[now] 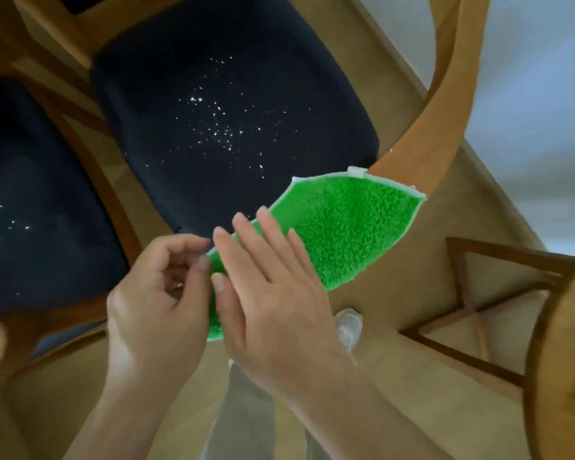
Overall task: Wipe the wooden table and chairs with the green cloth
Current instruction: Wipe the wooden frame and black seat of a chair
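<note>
The green cloth (342, 227), edged in white, is held spread out in the air in front of me, above the floor and a chair's curved wooden back rail (445, 94). My right hand (273, 293) lies flat over the cloth's near part with straight fingers. My left hand (160, 293) pinches the cloth's near left corner between thumb and fingertips. Below the cloth stands a wooden chair with a dark seat cushion (233, 111) sprinkled with white crumbs.
A second dark cushioned chair (37, 200) with a few crumbs stands at the left. Another wooden chair's crossed back (478, 303) and rounded rail are at the right. The floor is light wood. My legs and a slipper (347, 327) show below.
</note>
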